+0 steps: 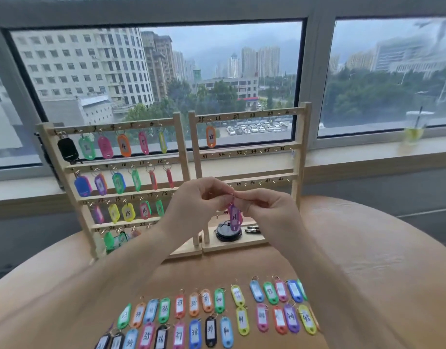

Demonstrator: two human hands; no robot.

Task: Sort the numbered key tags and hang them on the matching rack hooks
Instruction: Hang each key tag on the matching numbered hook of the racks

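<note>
Purple tag 26 is held in the air in front of the right rack, above its base. Its ring is pinched from both sides. The fingertips of the left hand and of the right hand are closed together on it, probably so that the ring is turned ready for hanging. The tag body hangs down freely. On the right rack only orange tag 25 is hung, so the hook marked 26, just right of it, is judged to be the target. Other tags are laid in rows on the near table, so that numbers are found easily.
</note>
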